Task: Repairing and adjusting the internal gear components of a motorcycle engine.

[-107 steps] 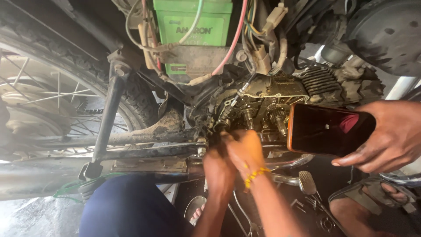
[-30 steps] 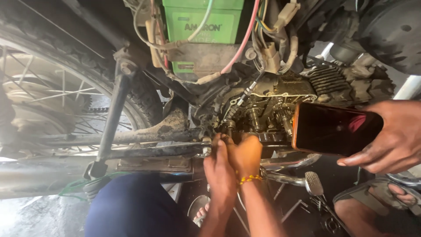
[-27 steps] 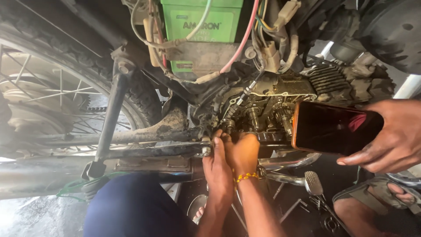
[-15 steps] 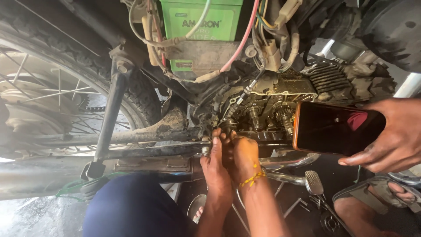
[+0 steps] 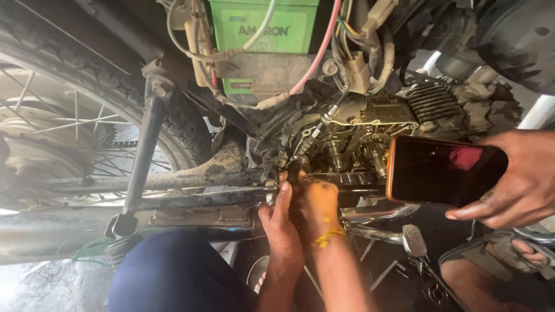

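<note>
My two oily hands are pressed together at the open side of a motorcycle engine (image 5: 358,147), where gears and shafts show. My left hand (image 5: 281,222) has its fingers stretched up against the lower edge of the case, beside a small round part (image 5: 298,166). My right hand (image 5: 317,203), with a yellow thread round the wrist, reaches into the same spot with its back to me. Its fingertips are hidden, so I cannot tell what they hold. At the right, another person's hand (image 5: 523,179) holds a dark phone (image 5: 442,171) close to the engine.
A green battery (image 5: 263,34) with wires and a pink cable hangs above. The spoked rear wheel (image 5: 69,133) and a black frame strut (image 5: 144,150) are at left. A foot peg (image 5: 414,240) and loose tools lie below right, near the other person's sandalled foot (image 5: 520,254). My blue-clad knee (image 5: 173,271) is in front.
My hands have stayed at the same spot on the engine, with the left fingers now stretched straighter upward. The phone has barely shifted.
</note>
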